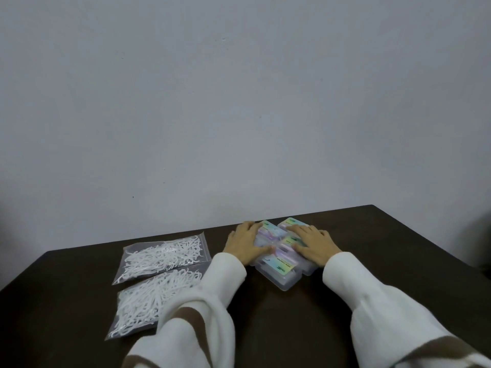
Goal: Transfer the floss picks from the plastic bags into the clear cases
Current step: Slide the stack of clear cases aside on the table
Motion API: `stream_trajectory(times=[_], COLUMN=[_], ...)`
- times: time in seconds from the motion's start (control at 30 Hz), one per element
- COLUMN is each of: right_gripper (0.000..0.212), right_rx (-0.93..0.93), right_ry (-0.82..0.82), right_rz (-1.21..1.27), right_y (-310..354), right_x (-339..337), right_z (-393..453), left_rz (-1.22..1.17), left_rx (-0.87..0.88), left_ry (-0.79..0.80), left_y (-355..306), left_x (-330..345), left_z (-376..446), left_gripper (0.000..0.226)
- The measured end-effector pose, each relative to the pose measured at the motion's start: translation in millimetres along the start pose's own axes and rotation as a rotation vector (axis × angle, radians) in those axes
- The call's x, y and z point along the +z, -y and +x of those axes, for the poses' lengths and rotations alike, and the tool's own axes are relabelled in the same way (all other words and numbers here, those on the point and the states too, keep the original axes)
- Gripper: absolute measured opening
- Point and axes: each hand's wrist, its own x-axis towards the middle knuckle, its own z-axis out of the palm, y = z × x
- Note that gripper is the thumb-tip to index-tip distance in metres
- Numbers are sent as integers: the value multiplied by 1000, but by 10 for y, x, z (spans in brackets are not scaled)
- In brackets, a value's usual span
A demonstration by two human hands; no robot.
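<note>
Two clear zip bags full of white floss picks lie on the dark table at the left: one farther back [163,257] and one nearer [148,301], partly under my left sleeve. A cluster of several clear plastic cases [279,266] with pastel labels sits right of centre, all lids down. My left hand [245,241] lies flat over the left side of the cluster, fingers spread on the lids. On the right side my right hand [312,243] rests the same way, fingers straight. Neither hand grips a case.
The dark brown table [292,328] ends at a bare grey wall along its back edge, and its right edge runs diagonally toward me. My loose white sleeves [210,296] hang low over the table and the nearer bag.
</note>
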Motion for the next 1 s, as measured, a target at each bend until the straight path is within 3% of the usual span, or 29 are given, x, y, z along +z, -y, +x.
stream_trajectory(times=[0.1,0.2,0.33,0.47,0.6,1.0], right_gripper=[62,75,77,58,64,61], right_rx=[-96,-175,-126,-34,33,332], right_ry=[119,155,108,28,17,-154], right_rz=[-240,-407,-360,-258,-268,-124], right_y=[16,60,83,40,-107,-876], right_x=[-9,1,43,49,29,-118], right_z=[-40,-50,-55,-63,-118,-345], left_rz=[52,86,31,-80,-95,160], left_rx=[-132,-148,-123,-127,-111,85], left_ry=[53,108,128,178,233,244], left_y=[-5,0,-10,-89,-308,-1097], left_x=[-14,27,29,74,159,519], left_z=[-42,-75,-74,-44,25,732], left_gripper=[84,83,75,78,77,61])
